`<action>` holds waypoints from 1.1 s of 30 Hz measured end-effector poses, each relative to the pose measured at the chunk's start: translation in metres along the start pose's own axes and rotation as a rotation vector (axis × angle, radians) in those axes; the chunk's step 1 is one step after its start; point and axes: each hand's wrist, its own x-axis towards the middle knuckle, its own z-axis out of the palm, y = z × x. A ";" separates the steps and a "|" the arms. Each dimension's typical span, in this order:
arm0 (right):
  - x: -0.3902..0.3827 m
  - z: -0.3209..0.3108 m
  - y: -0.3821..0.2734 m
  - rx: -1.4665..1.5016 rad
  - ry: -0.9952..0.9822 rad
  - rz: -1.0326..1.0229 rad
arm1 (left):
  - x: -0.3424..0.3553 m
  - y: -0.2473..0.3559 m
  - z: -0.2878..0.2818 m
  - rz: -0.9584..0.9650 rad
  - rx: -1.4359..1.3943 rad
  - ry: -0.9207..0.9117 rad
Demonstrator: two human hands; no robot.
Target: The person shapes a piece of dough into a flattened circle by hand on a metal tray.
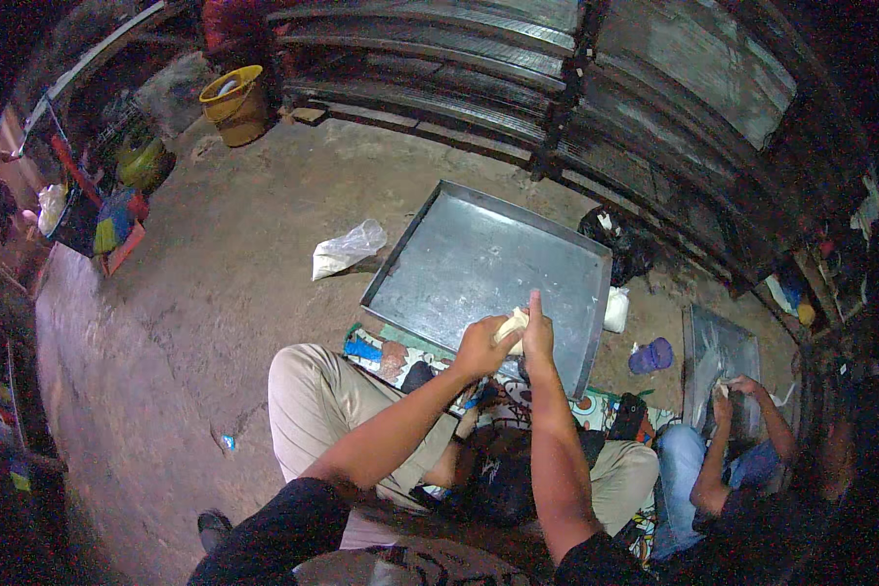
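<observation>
Over the near edge of a wide metal tray (488,254), a pale, soft piece that looks like dough (511,330) is gripped between my two hands. My left hand (481,349) has its fingers wrapped round the left side of it. On the other side, my right hand (538,337) closes on the same piece, with its thumb pointing up and away. Much of the dough is hidden by my fingers. The tray's floor is bare apart from faint pale smears.
A clear bag of white powder (336,256) lies left of the tray. Right of it are a white packet (616,310), a purple container (651,357) and a black plastic bag (627,249). Farther right, a person's hands (737,387) work over another tray (742,342). Slatted racks (430,88) stand behind.
</observation>
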 end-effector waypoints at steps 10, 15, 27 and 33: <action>-0.005 0.003 -0.009 0.178 0.126 0.145 | -0.007 -0.001 0.010 -0.145 -0.420 -0.098; 0.005 -0.003 0.005 0.473 0.004 0.210 | -0.006 0.015 -0.001 -0.220 -0.520 -0.239; 0.018 -0.005 0.029 0.491 0.129 0.209 | 0.001 -0.014 0.006 -0.239 -0.150 -0.148; 0.019 -0.007 0.034 0.228 0.036 -0.003 | 0.008 -0.025 -0.007 -0.237 -0.124 0.091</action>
